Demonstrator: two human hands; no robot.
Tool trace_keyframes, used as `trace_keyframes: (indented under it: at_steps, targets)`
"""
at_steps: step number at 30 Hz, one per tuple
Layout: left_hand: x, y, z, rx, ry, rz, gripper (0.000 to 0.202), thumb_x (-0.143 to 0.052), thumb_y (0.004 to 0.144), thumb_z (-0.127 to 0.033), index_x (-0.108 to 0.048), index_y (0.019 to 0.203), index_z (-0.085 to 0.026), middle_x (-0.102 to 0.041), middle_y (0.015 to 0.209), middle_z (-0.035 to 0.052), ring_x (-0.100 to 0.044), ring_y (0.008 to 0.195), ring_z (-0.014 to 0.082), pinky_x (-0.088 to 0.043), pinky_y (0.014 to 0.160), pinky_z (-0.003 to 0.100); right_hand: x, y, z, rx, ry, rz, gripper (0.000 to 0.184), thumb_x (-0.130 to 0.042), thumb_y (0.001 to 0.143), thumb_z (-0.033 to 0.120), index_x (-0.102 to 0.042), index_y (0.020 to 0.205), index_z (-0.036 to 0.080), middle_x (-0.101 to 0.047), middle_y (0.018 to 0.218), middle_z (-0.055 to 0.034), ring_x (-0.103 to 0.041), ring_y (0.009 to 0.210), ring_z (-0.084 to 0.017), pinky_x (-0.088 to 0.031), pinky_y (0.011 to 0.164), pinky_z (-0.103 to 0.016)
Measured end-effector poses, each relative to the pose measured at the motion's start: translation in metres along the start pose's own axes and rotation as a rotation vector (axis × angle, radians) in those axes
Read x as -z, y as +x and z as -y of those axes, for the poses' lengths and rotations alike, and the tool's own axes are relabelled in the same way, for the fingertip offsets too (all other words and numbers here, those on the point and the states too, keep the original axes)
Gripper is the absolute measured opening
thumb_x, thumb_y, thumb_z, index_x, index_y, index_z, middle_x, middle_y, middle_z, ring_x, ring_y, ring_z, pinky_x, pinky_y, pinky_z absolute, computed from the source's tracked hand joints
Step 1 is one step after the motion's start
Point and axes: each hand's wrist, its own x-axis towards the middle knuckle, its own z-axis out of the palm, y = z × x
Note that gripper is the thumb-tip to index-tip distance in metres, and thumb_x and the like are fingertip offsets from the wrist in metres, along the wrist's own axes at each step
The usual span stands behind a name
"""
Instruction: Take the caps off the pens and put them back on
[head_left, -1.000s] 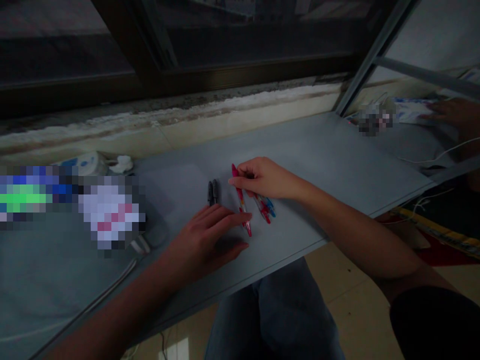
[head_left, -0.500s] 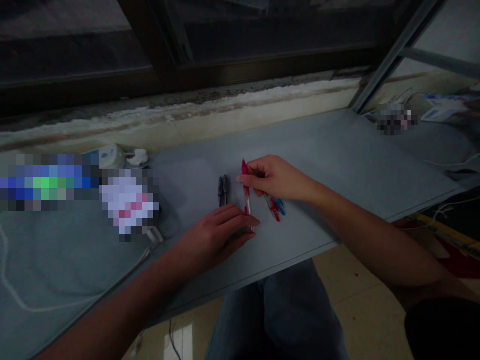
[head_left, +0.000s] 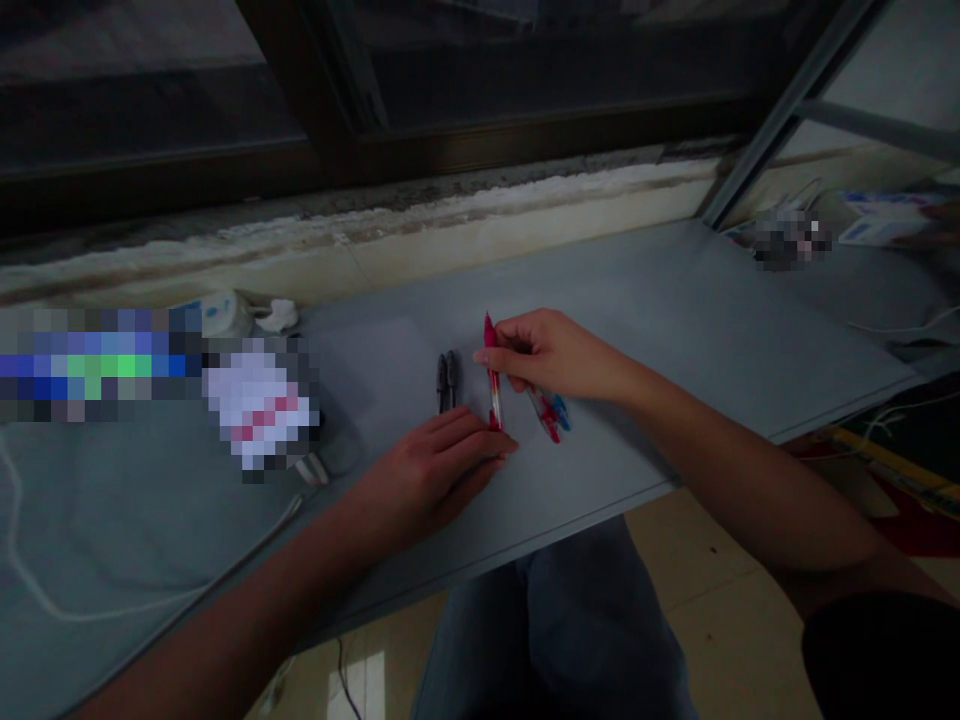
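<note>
A slim pen (head_left: 495, 390) with red ends and a clear barrel is held between my two hands above the desk. Its upper red end is pinched by the thumb and fingers of my right hand (head_left: 551, 355), with the tip sticking out past them. My left hand (head_left: 439, 460) closes its fingers round the lower end, which they hide. Left of this pen lie two black pens (head_left: 446, 370), partly covered by my left hand. Under and beside my right hand, a red pen (head_left: 549, 418) and a blue pen (head_left: 561, 412) lie side by side, their far ends hidden.
The grey desk (head_left: 637, 290) runs along a wall below a dark window. A blurred pale object (head_left: 259, 405), a white plug (head_left: 279, 314) and a looping white cable (head_left: 97, 612) are on the left. A metal post (head_left: 757, 150) stands at the back right.
My left fingers have closed together at the pen's lower end, covering the part that showed between them. My right hand has barely moved.
</note>
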Motion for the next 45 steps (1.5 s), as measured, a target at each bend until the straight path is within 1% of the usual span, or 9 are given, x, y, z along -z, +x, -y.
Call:
trace_keyframes:
  at_steps: [4, 10, 15, 19, 25, 30, 38, 41, 45]
  targets:
    - [0.001, 0.001, -0.001, -0.006, 0.000, -0.013, 0.015, -0.059, 0.104, -0.014, -0.063, 0.118, -0.017, -0.071, 0.102, 0.0077, -0.067, 0.092, 0.0182, -0.058, 0.079, 0.031, 0.001, -0.001, 0.000, -0.007, 0.009, 0.003, 0.048, -0.061, 0.096, 0.059, -0.061, 0.077, 0.015, -0.059, 0.060, 0.0011, -0.049, 0.052, -0.009, -0.036, 0.058, -0.026]
    - [0.000, 0.001, -0.001, -0.026, 0.001, -0.009, 0.015, -0.053, 0.106, -0.014, -0.065, 0.116, -0.017, -0.073, 0.099, 0.0076, -0.068, 0.091, 0.0183, -0.059, 0.080, 0.033, 0.001, 0.000, -0.001, -0.007, -0.020, 0.029, 0.048, -0.059, 0.098, 0.058, -0.065, 0.079, 0.014, -0.060, 0.061, 0.0005, -0.048, 0.052, -0.009, -0.035, 0.059, -0.025]
    - [0.001, 0.001, -0.002, -0.026, 0.038, 0.008, 0.018, -0.060, 0.104, -0.019, -0.063, 0.122, -0.018, -0.074, 0.103, 0.0079, -0.069, 0.094, 0.0196, -0.060, 0.084, 0.034, 0.000, 0.001, -0.002, 0.002, -0.028, 0.026, 0.048, -0.060, 0.099, 0.056, -0.060, 0.075, 0.014, -0.060, 0.061, 0.0005, -0.047, 0.053, -0.008, -0.035, 0.059, -0.025]
    - [0.001, 0.002, -0.006, -0.044, 0.070, -0.039, 0.016, -0.056, 0.105, -0.015, -0.064, 0.118, -0.017, -0.075, 0.100, 0.0071, -0.071, 0.091, 0.0182, -0.061, 0.083, 0.032, -0.001, 0.002, -0.003, -0.010, -0.033, 0.044, 0.047, -0.059, 0.100, 0.055, -0.063, 0.079, 0.013, -0.061, 0.062, 0.0006, -0.050, 0.055, -0.008, -0.035, 0.061, -0.025]
    - [0.003, 0.002, -0.008, -0.054, 0.045, -0.090, 0.015, -0.061, 0.100, -0.014, -0.065, 0.114, -0.018, -0.076, 0.094, 0.0061, -0.072, 0.087, 0.0184, -0.063, 0.079, 0.032, -0.001, 0.003, -0.002, -0.020, -0.047, 0.071, 0.047, -0.058, 0.100, 0.055, -0.062, 0.078, 0.014, -0.061, 0.062, 0.0009, -0.049, 0.055, -0.008, -0.034, 0.061, -0.025]
    - [0.003, 0.002, -0.009, -0.034, 0.054, -0.064, 0.017, -0.057, 0.103, -0.013, -0.066, 0.115, -0.020, -0.077, 0.097, 0.0058, -0.074, 0.092, 0.0184, -0.063, 0.086, 0.033, -0.001, 0.003, 0.000, -0.025, -0.071, 0.057, 0.047, -0.059, 0.100, 0.055, -0.061, 0.075, 0.015, -0.061, 0.062, 0.0012, -0.048, 0.054, -0.008, -0.033, 0.060, -0.025]
    - [-0.002, 0.003, -0.008, -0.023, 0.023, -0.064, 0.015, -0.057, 0.103, -0.014, -0.065, 0.116, -0.019, -0.073, 0.095, 0.0047, -0.072, 0.086, 0.0165, -0.063, 0.079, 0.030, -0.002, 0.003, 0.002, -0.035, -0.105, 0.067, 0.039, -0.059, 0.101, 0.045, -0.062, 0.077, 0.015, -0.063, 0.063, 0.0007, -0.053, 0.057, -0.009, -0.035, 0.063, -0.025]
    - [-0.001, 0.002, -0.007, -0.018, 0.028, -0.068, 0.016, -0.057, 0.103, -0.014, -0.066, 0.115, -0.019, -0.073, 0.094, 0.0044, -0.072, 0.085, 0.0160, -0.062, 0.079, 0.028, -0.007, 0.004, -0.001, 0.000, -0.090, 0.022, 0.038, -0.058, 0.101, 0.046, -0.062, 0.078, 0.015, -0.063, 0.063, 0.0011, -0.056, 0.060, -0.010, -0.037, 0.066, -0.025]
    - [-0.002, -0.001, -0.004, -0.015, 0.030, -0.065, 0.015, -0.059, 0.102, -0.015, -0.065, 0.115, -0.020, -0.073, 0.093, 0.0043, -0.072, 0.083, 0.0161, -0.062, 0.077, 0.029, -0.009, 0.005, -0.003, 0.025, -0.101, 0.023, 0.040, -0.057, 0.102, 0.046, -0.062, 0.078, 0.015, -0.063, 0.064, 0.0010, -0.057, 0.061, -0.010, -0.037, 0.066, -0.026]
